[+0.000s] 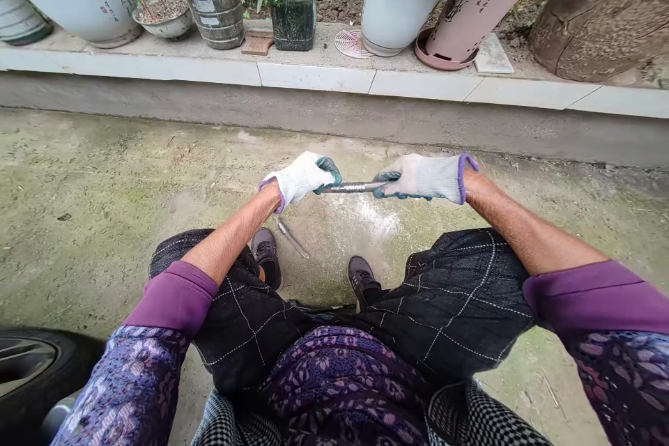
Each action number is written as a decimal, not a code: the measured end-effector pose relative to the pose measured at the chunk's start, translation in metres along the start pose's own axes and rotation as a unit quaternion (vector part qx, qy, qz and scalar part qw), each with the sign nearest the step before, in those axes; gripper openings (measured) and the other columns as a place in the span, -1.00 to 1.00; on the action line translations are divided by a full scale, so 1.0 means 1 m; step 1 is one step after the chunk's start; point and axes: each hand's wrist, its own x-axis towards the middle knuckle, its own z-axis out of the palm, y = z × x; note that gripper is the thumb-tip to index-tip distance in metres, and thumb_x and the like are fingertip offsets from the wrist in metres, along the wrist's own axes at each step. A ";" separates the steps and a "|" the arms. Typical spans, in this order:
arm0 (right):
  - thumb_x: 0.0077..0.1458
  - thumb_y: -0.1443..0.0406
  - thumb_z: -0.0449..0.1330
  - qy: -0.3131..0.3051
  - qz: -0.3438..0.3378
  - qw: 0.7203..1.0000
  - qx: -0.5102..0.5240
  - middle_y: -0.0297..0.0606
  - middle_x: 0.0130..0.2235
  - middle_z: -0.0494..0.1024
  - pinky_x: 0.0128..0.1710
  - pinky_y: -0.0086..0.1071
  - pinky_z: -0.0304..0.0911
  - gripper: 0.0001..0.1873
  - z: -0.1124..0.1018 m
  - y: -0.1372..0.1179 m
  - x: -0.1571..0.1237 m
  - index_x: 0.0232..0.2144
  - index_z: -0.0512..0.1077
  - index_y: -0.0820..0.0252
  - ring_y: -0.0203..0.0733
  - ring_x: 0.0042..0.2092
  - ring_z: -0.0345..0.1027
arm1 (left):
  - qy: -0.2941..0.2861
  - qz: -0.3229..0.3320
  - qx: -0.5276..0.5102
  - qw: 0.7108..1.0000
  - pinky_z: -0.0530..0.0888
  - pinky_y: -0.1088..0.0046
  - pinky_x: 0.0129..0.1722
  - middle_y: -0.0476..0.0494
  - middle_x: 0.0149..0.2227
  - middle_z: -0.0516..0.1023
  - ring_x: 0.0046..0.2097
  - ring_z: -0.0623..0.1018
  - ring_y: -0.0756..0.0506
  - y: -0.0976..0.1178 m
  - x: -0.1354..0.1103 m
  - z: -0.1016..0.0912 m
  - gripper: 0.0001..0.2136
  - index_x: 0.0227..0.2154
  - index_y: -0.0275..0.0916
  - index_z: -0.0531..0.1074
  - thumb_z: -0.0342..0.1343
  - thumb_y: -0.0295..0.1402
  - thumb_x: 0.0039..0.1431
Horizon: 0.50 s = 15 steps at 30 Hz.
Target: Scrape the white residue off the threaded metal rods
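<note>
A thin grey rod (352,187) with a shiny, ridged silver stretch along its middle is held level in front of me, above the ground. My left hand (308,178), in a white glove with dark green palm and purple cuff, closes around its left end. At the other end, my right hand (412,176), gloved the same way, grips the rod with fingers wrapped under it. Both tips are hidden by the gloves. On the concrete near my left shoe lies a thin greyish stick-like piece (291,237); its kind is unclear.
White powder (379,217) is scattered on the concrete ground below the rod. Ahead runs a low tiled ledge (313,77) bearing several potted plants, among them a white pot (400,10) and a pink pot (470,21). A tyre (63,376) is at lower left.
</note>
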 end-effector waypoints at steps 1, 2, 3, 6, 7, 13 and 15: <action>-0.05 0.18 0.32 -0.021 -0.001 1.000 -0.018 -0.33 -0.61 0.39 -0.60 -0.40 -0.06 -0.71 -0.001 -0.001 0.001 -0.31 0.62 0.26 -0.36 -0.59 0.12 | 0.003 0.002 -0.009 1.000 0.31 0.59 -0.59 0.04 -0.61 0.41 -0.58 0.33 0.11 0.001 -0.001 0.001 -0.88 -0.54 -0.35 0.52 0.11 -0.62 -0.06; 0.01 0.17 0.27 -0.050 -0.003 0.998 -0.038 -0.34 -0.59 0.39 -0.59 -0.41 -0.04 -0.70 -0.002 -0.002 0.002 -0.26 0.61 0.23 -0.36 -0.58 0.12 | 0.007 0.006 -0.024 1.000 0.31 0.59 -0.60 0.05 -0.62 0.38 -0.59 0.32 0.11 0.001 -0.002 0.002 -0.88 -0.55 -0.34 0.50 0.10 -0.61 -0.05; 0.05 0.16 0.24 -0.057 -0.007 0.997 -0.055 -0.36 -0.58 0.39 -0.58 -0.42 -0.02 -0.69 -0.003 -0.003 0.003 -0.22 0.60 0.20 -0.36 -0.58 0.12 | 0.015 0.008 -0.044 0.999 0.32 0.58 -0.60 0.05 -0.62 0.37 -0.59 0.33 0.10 0.001 -0.004 0.003 -0.88 -0.55 -0.34 0.49 0.10 -0.61 -0.03; 0.10 0.12 0.19 -0.021 -0.029 0.996 -0.077 -0.38 -0.54 0.39 -0.56 -0.43 0.00 -0.67 -0.005 -0.003 0.005 -0.17 0.59 0.14 -0.37 -0.55 0.12 | 0.037 0.002 -0.126 0.991 0.41 0.54 -0.54 0.03 -0.58 0.42 -0.57 0.39 0.09 -0.002 -0.007 0.006 -0.91 -0.50 -0.35 0.47 0.12 -0.61 0.01; 0.10 0.11 0.18 -0.010 -0.038 0.996 -0.079 -0.38 -0.52 0.40 -0.56 -0.44 0.00 -0.66 -0.004 -0.003 0.006 -0.16 0.59 0.14 -0.37 -0.54 0.12 | 0.041 -0.004 -0.155 0.987 0.45 0.52 -0.50 0.02 -0.55 0.45 -0.55 0.42 0.09 -0.004 -0.008 0.008 -0.92 -0.48 -0.36 0.47 0.12 -0.61 0.02; 0.11 0.06 0.21 0.030 -0.021 0.999 0.031 -0.38 -0.52 0.37 -0.63 -0.46 0.02 -0.55 0.006 -0.008 0.005 -0.05 0.53 0.20 -0.39 -0.57 0.10 | 0.063 -0.018 -0.241 0.968 0.53 0.43 -0.38 -0.03 -0.48 0.51 -0.48 0.52 0.05 -0.004 -0.011 0.013 -0.94 -0.43 -0.37 0.46 0.16 -0.61 0.02; 0.12 0.06 0.21 0.010 -0.007 0.993 0.117 -0.41 -0.55 0.31 -0.69 -0.47 0.02 -0.56 0.008 -0.012 0.006 -0.07 0.53 0.23 -0.40 -0.60 0.08 | 0.079 0.003 -0.247 0.966 0.52 0.43 -0.40 -0.02 -0.47 0.51 -0.49 0.51 0.05 -0.001 -0.012 0.010 -0.92 -0.44 -0.37 0.45 0.16 -0.62 0.00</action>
